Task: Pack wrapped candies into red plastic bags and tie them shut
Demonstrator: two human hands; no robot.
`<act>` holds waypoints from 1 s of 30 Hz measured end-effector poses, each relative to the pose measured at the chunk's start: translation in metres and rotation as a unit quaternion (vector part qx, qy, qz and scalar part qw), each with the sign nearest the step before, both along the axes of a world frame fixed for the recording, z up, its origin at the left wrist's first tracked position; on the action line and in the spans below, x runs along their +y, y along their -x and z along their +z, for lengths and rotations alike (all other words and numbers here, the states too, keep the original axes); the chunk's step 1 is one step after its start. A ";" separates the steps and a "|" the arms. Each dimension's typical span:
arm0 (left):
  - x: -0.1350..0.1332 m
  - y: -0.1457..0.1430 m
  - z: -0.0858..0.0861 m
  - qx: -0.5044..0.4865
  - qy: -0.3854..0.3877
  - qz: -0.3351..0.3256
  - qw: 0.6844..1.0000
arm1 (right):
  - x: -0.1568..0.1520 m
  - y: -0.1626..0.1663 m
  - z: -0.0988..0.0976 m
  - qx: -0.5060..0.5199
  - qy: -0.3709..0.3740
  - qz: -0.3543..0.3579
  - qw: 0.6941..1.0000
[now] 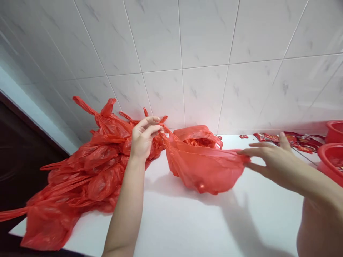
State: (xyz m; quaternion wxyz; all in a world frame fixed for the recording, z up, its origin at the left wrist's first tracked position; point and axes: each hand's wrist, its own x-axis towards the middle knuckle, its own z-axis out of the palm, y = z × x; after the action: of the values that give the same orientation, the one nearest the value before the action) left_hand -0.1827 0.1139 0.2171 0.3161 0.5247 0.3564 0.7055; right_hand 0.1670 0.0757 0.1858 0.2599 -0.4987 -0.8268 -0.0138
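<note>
Head view shows the left hand (141, 139) and the right hand (276, 159) with 1 thin red bag (205, 171) between them. The left grip pinches a twisty handle of the bag. The right grip pinches the bag's other end. The bag is pulled wide and droops in the middle. It is over the white counter (171, 223), but I can't tell if its bottom touches.

To the left of the thin red bag is a big pile of red bags (93, 175). They lie on top of each other, and some handles poke up. Just behind the thin red bag is 1 more puffy bag (193, 132), partly hidden by it. To the right of the thin red bag, by the tile wall (203, 43), are shiny red packets (305, 141). Farther right than those are 2 red baskets (323, 157), cut off by the edge.
</note>
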 end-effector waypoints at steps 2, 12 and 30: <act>-0.004 0.000 0.003 -0.003 -0.024 0.004 1.000 | 0.006 0.005 0.010 0.025 -0.057 -0.038 0.997; -0.021 -0.014 0.007 0.057 -0.042 0.008 0.997 | 0.023 0.057 0.002 0.094 0.113 0.007 0.989; -0.020 -0.010 0.006 0.038 -0.063 0.004 0.997 | 0.053 0.059 -0.006 0.545 -0.014 0.103 0.832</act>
State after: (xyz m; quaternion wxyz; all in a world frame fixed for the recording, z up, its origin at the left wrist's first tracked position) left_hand -0.1724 0.0937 0.2231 0.2656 0.5684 0.3250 0.7076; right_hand 0.1079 0.1290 0.1798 0.6754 -0.3339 -0.5971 0.2755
